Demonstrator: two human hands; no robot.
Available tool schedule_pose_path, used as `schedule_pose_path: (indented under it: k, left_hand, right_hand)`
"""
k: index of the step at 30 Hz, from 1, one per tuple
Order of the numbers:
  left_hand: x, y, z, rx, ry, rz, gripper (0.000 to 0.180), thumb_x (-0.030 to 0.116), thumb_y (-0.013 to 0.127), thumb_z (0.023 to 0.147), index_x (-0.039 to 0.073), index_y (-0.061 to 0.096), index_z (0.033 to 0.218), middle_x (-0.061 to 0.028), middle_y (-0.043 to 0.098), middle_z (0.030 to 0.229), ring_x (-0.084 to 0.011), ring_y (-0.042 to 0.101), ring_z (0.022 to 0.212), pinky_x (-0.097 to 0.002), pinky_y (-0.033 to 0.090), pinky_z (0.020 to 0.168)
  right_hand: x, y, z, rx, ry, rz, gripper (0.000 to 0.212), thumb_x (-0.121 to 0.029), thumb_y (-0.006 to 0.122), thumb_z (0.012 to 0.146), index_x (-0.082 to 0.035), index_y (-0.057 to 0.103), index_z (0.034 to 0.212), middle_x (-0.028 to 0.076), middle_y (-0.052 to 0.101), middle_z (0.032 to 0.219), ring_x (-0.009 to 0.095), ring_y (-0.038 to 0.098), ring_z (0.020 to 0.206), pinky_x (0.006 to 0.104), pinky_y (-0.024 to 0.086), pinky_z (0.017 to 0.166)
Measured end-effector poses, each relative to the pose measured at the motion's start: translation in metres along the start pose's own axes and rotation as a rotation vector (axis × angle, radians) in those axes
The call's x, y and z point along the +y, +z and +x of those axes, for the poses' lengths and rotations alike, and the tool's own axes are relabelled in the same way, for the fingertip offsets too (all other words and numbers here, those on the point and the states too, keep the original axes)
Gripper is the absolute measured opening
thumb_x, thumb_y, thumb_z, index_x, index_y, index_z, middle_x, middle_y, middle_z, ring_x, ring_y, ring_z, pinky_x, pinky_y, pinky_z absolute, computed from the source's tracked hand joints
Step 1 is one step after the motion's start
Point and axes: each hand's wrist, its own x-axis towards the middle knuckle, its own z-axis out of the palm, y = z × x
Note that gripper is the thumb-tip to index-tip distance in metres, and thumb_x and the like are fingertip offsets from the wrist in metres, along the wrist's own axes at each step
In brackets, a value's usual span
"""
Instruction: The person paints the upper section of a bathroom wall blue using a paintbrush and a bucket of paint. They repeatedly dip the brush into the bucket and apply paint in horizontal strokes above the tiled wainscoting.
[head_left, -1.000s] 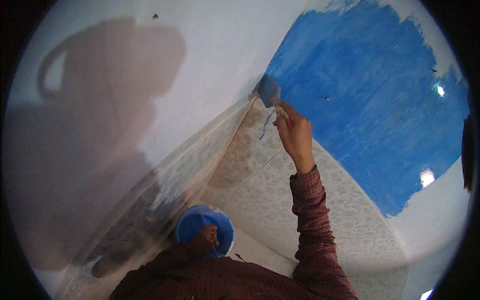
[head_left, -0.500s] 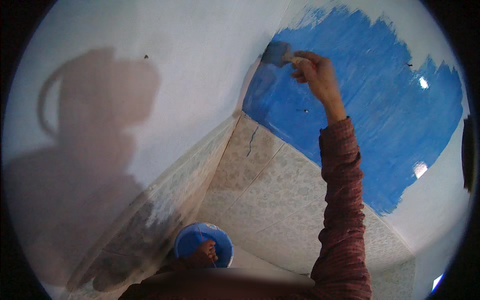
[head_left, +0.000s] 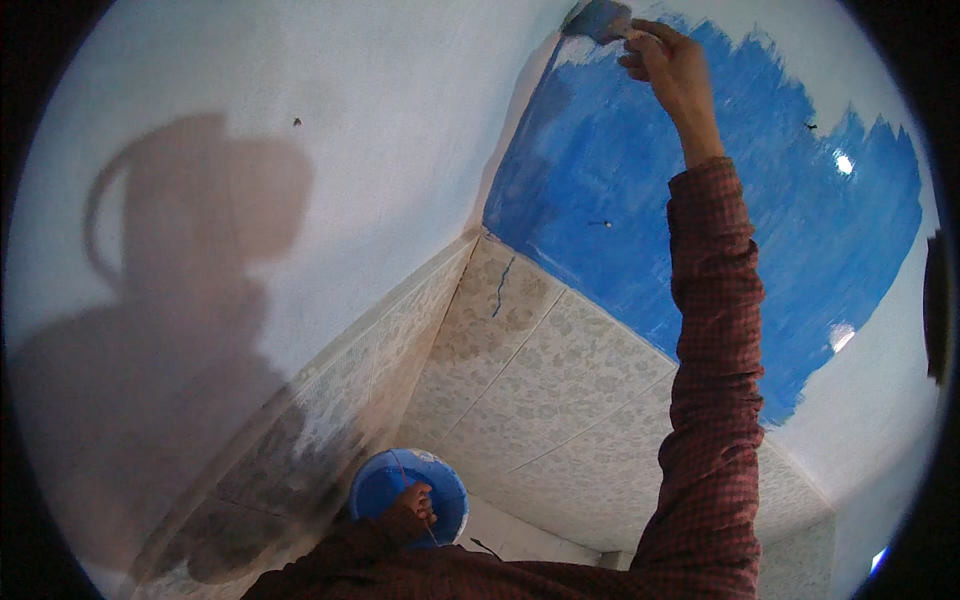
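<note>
Head view: right hand (head_left: pixel 672 68) grips a paintbrush (head_left: pixel 603 20) against the blue-painted wall (head_left: pixel 700 220); left hand (head_left: pixel 408 510) clasps a blue paint bucket (head_left: pixel 385 480).

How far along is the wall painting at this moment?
Done: a broad blue patch covers the right wall above the tiles. In hand: the right hand brushes its top corner with a paintbrush; the left hand holds the paint bucket. Left: the white left wall and the patch's ragged edges.

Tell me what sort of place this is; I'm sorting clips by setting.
Probably an indoor room corner under repainting: plain white wall, fresh blue paint above patterned tiles, right hand brushing, left hand at a paint bucket.
</note>
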Motion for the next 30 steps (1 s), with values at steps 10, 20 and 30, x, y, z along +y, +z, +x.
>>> schedule_pose_path:
  k: [10,20,30]
  left_hand:
    - [-0.010,-0.024,-0.001,-0.255,0.173,0.131,0.011,0.010,0.048,0.085,0.011,0.040,0.092,0.0014,0.033,0.065,-0.0095,0.035,0.058,-0.0292,0.038,0.062]
    - [-0.013,-0.043,0.026,-0.118,-0.098,-0.122,0.005,0.014,0.044,0.088,0.010,0.041,0.088,0.0012,0.033,0.064,-0.0107,0.036,0.056,-0.0293,0.038,0.062]
    - [-0.021,-0.049,0.022,-0.231,0.309,0.454,0.008,0.012,0.046,0.086,0.009,0.040,0.084,0.0000,0.034,0.065,-0.0118,0.035,0.056,-0.0310,0.039,0.061]
  right_hand:
    - [0.005,0.072,-0.137,0.006,-0.011,-0.344,0.029,-0.018,0.054,0.081,-0.010,0.058,0.109,0.014,0.060,0.070,0.028,0.060,0.062,0.0361,0.046,0.057]
    - [-0.005,0.119,-0.238,-0.038,0.118,-0.200,0.033,-0.010,0.054,0.078,-0.008,0.055,0.112,0.019,0.060,0.082,0.034,0.059,0.067,0.0398,0.046,0.060]
    - [0.006,0.071,-0.193,-0.211,0.279,-0.205,0.028,-0.014,0.054,0.083,-0.003,0.057,0.109,0.014,0.063,0.079,0.015,0.061,0.065,0.0275,0.047,0.059]
